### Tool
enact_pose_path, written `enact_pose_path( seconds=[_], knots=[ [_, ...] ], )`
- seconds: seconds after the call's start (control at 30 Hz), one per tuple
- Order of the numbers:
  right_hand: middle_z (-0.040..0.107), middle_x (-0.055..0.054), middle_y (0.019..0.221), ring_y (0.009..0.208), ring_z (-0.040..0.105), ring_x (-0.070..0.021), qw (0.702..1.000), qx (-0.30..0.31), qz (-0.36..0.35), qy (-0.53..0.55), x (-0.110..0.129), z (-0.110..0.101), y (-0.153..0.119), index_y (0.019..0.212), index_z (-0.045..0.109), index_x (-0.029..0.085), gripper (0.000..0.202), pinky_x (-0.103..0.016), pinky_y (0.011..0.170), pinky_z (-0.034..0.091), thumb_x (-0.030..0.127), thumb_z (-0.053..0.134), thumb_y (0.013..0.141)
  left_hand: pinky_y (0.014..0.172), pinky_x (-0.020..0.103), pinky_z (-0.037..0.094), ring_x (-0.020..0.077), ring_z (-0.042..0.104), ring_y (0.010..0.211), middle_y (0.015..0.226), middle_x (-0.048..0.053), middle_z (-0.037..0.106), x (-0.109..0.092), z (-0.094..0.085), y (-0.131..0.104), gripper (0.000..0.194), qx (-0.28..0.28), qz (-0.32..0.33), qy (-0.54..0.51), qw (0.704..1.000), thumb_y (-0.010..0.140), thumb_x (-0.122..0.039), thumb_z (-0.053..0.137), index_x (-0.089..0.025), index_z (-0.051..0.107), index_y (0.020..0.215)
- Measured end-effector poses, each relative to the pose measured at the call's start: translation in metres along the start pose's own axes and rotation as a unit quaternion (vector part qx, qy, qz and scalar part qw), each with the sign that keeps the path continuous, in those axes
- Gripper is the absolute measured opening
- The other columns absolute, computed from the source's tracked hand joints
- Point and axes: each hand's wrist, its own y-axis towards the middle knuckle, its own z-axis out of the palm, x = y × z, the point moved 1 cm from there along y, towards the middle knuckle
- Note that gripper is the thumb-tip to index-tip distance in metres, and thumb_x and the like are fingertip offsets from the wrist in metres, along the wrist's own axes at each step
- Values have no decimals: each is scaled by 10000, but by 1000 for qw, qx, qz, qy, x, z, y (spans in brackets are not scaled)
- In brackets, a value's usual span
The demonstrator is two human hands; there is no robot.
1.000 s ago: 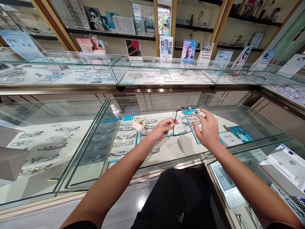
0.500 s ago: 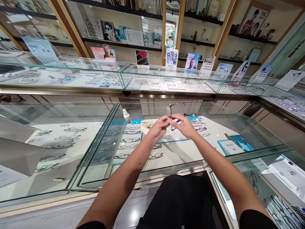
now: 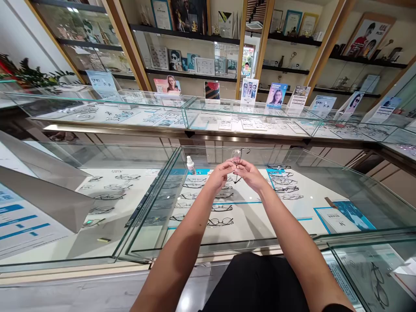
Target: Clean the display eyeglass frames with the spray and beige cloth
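A pair of eyeglasses (image 3: 239, 157) with a thin dark frame is held above the glass counter, turned on its side with one temple pointing away. My left hand (image 3: 222, 174) pinches the glasses near the middle. From the other side, my right hand (image 3: 247, 174) grips them too, and the fingertips of both hands meet there. Part of the frame is hidden by my fingers. Behind my left hand stands a white spray bottle (image 3: 191, 165) on the counter. Rows of eyeglasses (image 3: 221, 221) lie in the case beneath my hands.
A glass display counter (image 3: 260, 242) spans the area before me. At left stands a large folded white card (image 3: 42, 203). A booklet (image 3: 338, 219) lies in the case at right. A second glass counter (image 3: 208, 113) with upright cards (image 3: 249, 92) runs behind.
My view has swung left, so the scene sits further right and lower. Both hands keep hold of the glasses, which have turned slightly. The pale cloth beside my left hand no longer shows.
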Motion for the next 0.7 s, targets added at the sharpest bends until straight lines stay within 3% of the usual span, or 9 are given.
enact_pose_path(
  seconds=[0.1,0.27,0.37,0.5,0.6,0.7],
  knots=[
    [748,-21,999,979,672,-176,999,20,19,46,1,-2,-5,1030,735,246,388,-351,992,505,383,911,712,1123,411,380,318,477,1422,1408,101,636,-5,6,-3,193,-3,17,37,999,751,-384,839,-202,773,741],
    [698,-3,870,825,636,-150,993,34,54,100,-1,2,-6,879,706,224,311,-309,853,528,378,916,709,911,376,494,351,489,1409,1453,100,611,-11,10,-6,185,11,6,48,999,776,-384,806,-203,779,751],
    [707,-10,876,817,654,-161,992,35,57,109,-3,4,-7,922,708,228,342,-316,822,538,407,912,714,876,351,497,341,536,1358,1464,113,608,-13,11,-7,218,18,4,51,999,790,-403,795,-188,778,759],
    [760,-54,1026,986,698,-210,986,61,70,136,-6,2,-7,1069,728,232,431,-370,949,544,463,886,741,818,340,507,270,658,1090,1515,113,573,-13,12,-6,438,24,-25,42,999,854,-599,696,-174,802,866],
    [768,-65,1032,1015,703,-211,984,66,79,147,-6,0,-7,1066,746,220,414,-367,982,536,466,873,758,860,354,498,261,651,1085,1453,112,625,-12,12,-4,532,-3,-5,53,999,897,-679,599,-189,807,881],
    [767,-64,982,961,706,-205,985,57,77,144,-4,-2,-7,992,763,208,373,-370,967,541,470,876,751,935,376,463,285,608,1198,1340,102,687,-13,12,-3,478,-81,34,85,992,932,-627,564,-214,789,846]
  ],
)
